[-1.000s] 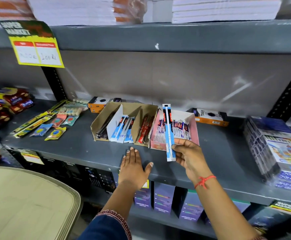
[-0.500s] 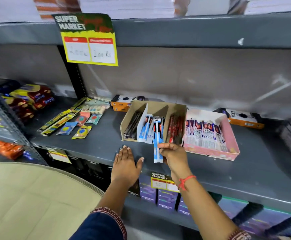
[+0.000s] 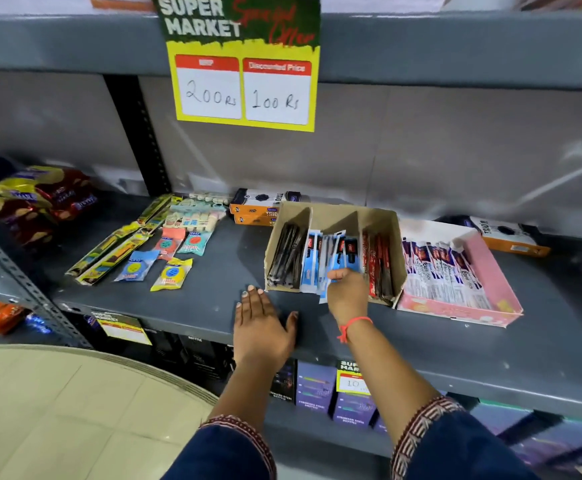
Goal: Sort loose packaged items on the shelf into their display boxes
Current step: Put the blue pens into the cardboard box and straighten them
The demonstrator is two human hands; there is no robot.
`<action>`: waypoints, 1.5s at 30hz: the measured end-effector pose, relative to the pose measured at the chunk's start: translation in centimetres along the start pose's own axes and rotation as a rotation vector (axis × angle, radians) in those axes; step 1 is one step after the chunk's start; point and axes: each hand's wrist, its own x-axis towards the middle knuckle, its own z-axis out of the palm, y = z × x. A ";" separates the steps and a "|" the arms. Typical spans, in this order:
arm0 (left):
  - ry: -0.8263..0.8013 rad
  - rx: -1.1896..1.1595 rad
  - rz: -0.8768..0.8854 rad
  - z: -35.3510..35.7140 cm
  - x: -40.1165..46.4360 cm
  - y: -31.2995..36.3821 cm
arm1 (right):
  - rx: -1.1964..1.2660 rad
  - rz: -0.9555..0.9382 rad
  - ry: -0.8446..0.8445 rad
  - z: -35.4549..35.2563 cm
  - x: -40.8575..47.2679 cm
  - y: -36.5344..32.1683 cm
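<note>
Head view: right hand (image 3: 346,292), fingers pinching a blue packaged item (image 3: 338,263) over the middle compartment of the brown display box (image 3: 383,220); left hand (image 3: 261,323) flat on the shelf (image 3: 213,299), fingers together, thumb apart.

Grey metal shelf (image 3: 213,306) and what lay on it

A brown divided display box (image 3: 383,220) sat near the middle, with a pink display box (image 3: 490,282) touching its right side. Orange-and-black cartons (image 3: 261,211) stood behind at the back wall, another carton (image 3: 511,237) behind the pink box. To the left lay loose long green-yellow packets (image 3: 116,251), small round-item sachets (image 3: 171,273) and pastel packs (image 3: 196,216). The left hand (image 3: 261,327) rested flat on the front edge.
</note>
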 end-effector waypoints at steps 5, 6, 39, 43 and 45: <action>-0.039 0.012 0.035 -0.3 0.7 -0.3 | -0.384 -0.076 -0.034 -0.1 1.1 -0.8; -0.030 0.005 0.039 -0.3 0.7 -0.3 | -0.464 -0.095 -0.041 0.0 1.1 -1.0; 0.027 -0.021 0.041 -0.3 0.3 -0.2 | -1.058 -0.361 -0.134 1.5 0.0 0.0; 0.024 -0.017 0.040 -0.2 0.3 -0.3 | -1.076 -0.342 -0.165 1.4 0.1 0.4; 0.025 -0.012 0.040 -0.1 0.4 -0.3 | -1.091 -0.347 -0.162 1.3 0.2 0.4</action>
